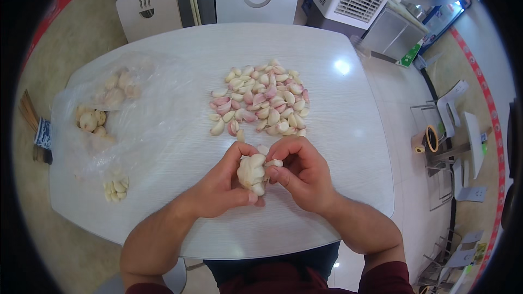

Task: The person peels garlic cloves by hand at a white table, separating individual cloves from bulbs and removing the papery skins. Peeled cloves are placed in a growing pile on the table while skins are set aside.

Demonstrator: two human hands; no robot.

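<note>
My left hand [220,183] holds a white garlic bulb [251,171] between thumb and fingers, over the front of the table. At the bulb's right side, my right hand [302,175] pinches a whitish piece [274,163], perhaps the stem or a clove; whether it is still joined to the bulb I cannot tell. Just beyond my hands lies a broad pile of loose garlic cloves [261,94], unpeeled, white to pink. One clove [240,135] rests close to my left fingertips. My fingers hide part of the bulb's underside.
A clear plastic bag [163,90] with several garlic bulbs [88,121] spreads over the left of the pale table [339,102]. Nearer me is a small heap of pale cloves [116,190]. A blue-and-white holder [43,132] with sticks stands at the left edge. Chairs [256,0] back the far edge.
</note>
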